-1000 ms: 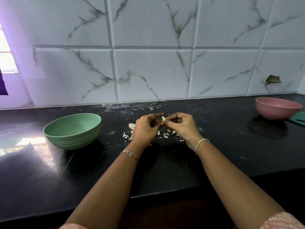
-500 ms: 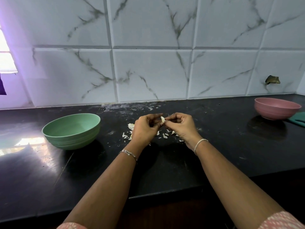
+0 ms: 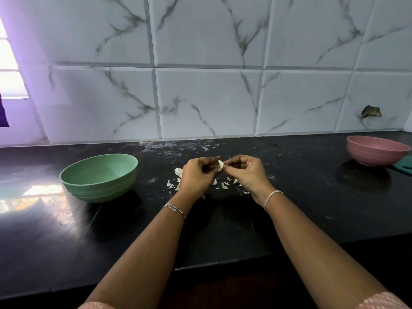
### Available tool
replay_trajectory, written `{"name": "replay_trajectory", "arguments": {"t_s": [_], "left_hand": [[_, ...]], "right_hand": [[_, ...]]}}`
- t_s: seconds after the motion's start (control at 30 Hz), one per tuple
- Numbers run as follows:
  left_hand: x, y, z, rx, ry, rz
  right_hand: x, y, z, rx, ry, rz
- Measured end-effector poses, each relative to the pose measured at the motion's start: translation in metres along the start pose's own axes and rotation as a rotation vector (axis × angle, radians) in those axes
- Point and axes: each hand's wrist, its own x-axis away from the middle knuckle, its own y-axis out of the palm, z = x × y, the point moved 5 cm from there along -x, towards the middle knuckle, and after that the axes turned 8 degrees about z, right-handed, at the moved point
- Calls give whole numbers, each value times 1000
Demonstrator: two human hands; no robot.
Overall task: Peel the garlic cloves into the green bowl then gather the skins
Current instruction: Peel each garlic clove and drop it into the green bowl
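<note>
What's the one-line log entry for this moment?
step: peeling | left hand and right hand pinch garlic clove | skins on counter

A pink bowl (image 3: 376, 150) sat far right on the black surface (image 3: 223, 230), a teal item (image 3: 404, 165) just beside it, cut off by the frame; marbled white wall tiles (image 3: 207, 101) stood behind, one with a chipped hole (image 3: 371, 111)

Countertop (image 3: 223, 230): bare black surface runs between the green bowl (image 3: 99, 175) and the hands. A wider bare stretch lies between the hands and the pink bowl (image 3: 376, 150) at far right. The front strip is bare but crossed by both forearms.

Obstacles: left hand (image 3: 197, 175) and right hand (image 3: 245, 172) meet mid-counter, pinching a garlic clove (image 3: 220, 163) above scattered garlic skins (image 3: 223, 185). The tiled wall (image 3: 207, 97) closes the back. A teal object (image 3: 404, 165) sits just beside the pink bowl.
</note>
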Motion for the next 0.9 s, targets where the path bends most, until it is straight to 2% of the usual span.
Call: {"name": "replay_trajectory", "arguments": {"t_s": [0.47, 0.9], "left_hand": [[0, 4, -1, 58, 4, -45], [2, 3, -1, 75, -59, -67]], "right_hand": [[0, -1, -2, 18, -44, 28], [-1, -1, -1, 133, -151, 8]]}}
